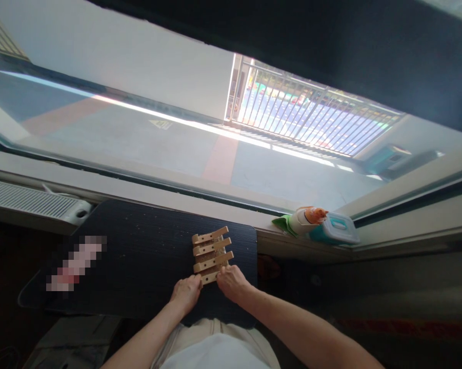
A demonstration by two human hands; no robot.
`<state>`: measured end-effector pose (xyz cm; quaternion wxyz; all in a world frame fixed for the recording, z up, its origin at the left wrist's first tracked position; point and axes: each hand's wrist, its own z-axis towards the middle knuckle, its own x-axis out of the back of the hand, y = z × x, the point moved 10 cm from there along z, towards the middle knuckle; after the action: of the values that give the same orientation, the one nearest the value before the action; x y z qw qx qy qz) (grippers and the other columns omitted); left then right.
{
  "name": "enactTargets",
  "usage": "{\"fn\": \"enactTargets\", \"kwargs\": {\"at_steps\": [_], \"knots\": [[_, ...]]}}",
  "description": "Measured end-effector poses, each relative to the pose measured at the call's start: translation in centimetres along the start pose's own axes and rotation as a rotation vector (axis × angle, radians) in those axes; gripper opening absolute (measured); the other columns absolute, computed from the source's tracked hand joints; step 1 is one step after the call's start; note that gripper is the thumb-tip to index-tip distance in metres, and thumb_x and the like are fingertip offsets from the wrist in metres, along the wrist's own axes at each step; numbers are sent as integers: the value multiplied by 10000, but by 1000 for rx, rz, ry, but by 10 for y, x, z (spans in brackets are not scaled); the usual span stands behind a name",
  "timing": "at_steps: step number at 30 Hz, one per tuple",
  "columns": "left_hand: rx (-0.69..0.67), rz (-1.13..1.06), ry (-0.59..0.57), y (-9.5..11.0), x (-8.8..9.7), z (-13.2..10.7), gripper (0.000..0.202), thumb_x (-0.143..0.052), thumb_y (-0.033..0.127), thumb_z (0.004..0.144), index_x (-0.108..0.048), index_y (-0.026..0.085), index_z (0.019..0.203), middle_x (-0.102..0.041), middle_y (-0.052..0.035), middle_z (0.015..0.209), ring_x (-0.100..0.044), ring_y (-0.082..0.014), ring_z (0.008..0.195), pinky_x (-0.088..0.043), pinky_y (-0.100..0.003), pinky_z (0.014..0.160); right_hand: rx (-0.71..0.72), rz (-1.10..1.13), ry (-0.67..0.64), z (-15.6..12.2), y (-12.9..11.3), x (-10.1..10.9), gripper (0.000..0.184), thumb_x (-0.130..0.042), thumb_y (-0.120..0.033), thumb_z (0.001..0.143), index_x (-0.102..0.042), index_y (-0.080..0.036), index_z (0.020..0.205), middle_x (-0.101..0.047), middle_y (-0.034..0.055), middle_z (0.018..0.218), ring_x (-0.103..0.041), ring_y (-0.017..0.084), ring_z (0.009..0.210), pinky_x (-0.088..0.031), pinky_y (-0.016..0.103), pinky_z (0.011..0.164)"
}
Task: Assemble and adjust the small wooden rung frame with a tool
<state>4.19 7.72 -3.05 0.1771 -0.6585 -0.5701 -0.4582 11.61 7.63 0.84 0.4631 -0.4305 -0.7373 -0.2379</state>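
A light wooden slatted piece rests on or just above the dark table near my body. It has several parallel bars with dark round holes, and a rough, straw-coloured material shows between them. My left hand is closed on the left end of the nearest bar. At that bar's right end, my right hand has its fingers curled around the wood. The bars farther from me stick out freely to the right. My fingertips and the underside of the piece are hidden.
The black table has small light specks. A blurred-out patch covers something at its left. On the right windowsill are a white bottle with an orange top and a teal-and-white box. A radiator stands left, below the large window.
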Motion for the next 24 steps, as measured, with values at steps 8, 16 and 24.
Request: {"fn": "enactTargets", "kwargs": {"at_steps": [8,16,24], "knots": [[-6,3,-1,-1,-6,4,261,-325,189,798,-551,196,928,-627,-51,941,-589,-179,871,-405,-299,765,-26,51,-68,2,-1,-10,185,-479,-61,694,-638,-105,778,-659,133,791,-613,232,754,-476,322,613],[5,10,-38,0,-2,0,257,-359,185,775,-558,195,937,-624,-40,953,-586,-184,879,-397,-297,776,-447,389,-131,4,57,-24,225,-478,-239,753,-649,-177,886,-670,115,902,-623,242,846,-476,312,668],[2,7,-14,-2,-3,2,261,-320,212,811,-546,197,941,-625,-55,950,-595,-190,874,-406,-308,763,-189,252,-37,-8,35,-1,267,-457,-142,743,-562,-166,987,-648,88,918,-613,194,832,-463,285,669]]}}
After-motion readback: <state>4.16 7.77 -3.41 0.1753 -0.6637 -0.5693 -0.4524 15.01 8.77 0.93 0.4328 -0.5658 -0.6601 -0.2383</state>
